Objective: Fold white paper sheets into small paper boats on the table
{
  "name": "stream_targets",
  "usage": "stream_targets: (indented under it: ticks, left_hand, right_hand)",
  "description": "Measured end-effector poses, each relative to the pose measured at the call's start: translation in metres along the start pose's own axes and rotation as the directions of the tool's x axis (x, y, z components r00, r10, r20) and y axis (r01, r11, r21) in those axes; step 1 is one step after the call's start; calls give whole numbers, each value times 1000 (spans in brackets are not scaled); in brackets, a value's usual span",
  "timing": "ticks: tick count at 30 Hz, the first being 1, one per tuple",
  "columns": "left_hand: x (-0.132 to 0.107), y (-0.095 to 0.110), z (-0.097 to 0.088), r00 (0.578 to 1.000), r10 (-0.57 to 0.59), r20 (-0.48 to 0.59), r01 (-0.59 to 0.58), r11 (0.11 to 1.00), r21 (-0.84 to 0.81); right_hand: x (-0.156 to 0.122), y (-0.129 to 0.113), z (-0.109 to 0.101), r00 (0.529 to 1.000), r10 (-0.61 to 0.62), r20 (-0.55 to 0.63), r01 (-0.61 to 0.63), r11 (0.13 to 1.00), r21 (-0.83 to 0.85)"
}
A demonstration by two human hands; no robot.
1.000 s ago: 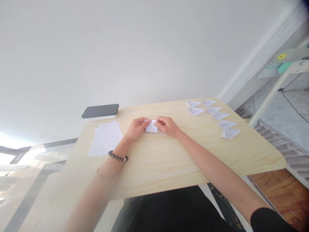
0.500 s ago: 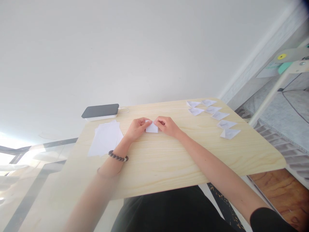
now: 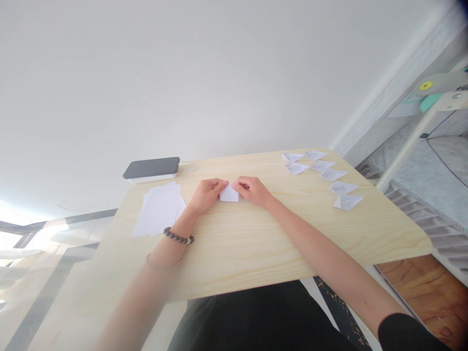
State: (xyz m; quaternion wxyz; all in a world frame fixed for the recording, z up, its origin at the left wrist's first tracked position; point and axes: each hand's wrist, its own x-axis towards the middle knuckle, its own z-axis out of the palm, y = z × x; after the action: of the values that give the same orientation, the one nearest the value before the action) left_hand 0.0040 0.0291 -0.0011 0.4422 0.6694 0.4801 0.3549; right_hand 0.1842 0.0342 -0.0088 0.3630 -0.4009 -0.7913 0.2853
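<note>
A small folded piece of white paper [image 3: 229, 193] is held between my two hands over the middle of the table. My left hand [image 3: 207, 195] pinches its left side, thumb on top. On the other side, my right hand [image 3: 253, 190] grips the upper right part between thumb and curled fingers. The paper's lower edge faces me and shows between the hands. The fingertips behind the paper are hidden.
Flat white sheets [image 3: 159, 209] lie stacked at the left of the wooden table [image 3: 248, 248]. Behind them a dark phone [image 3: 151, 167] rests on a white block with a cable. Several folded paper boats [image 3: 347, 202] stand at the right. A white wall [image 3: 219, 87] rises behind.
My left thumb has shifted slightly left and up on the paper, leaving more of its top face showing. Both hands still hold it in nearly the same place.
</note>
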Motion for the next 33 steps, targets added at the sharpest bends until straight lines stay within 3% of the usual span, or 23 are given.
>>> stream_targets:
  ticks: [14, 33]
  left_hand:
    - [-3, 3, 3, 994, -39, 105, 55, 986, -156]
    - [-2, 4, 3, 993, -29, 116, 41, 993, -109]
  right_hand:
    - [-2, -2, -1, 998, 60, -10, -60, 998, 37]
    - [-1, -2, -1, 1000, 20, -19, -20, 1000, -10]
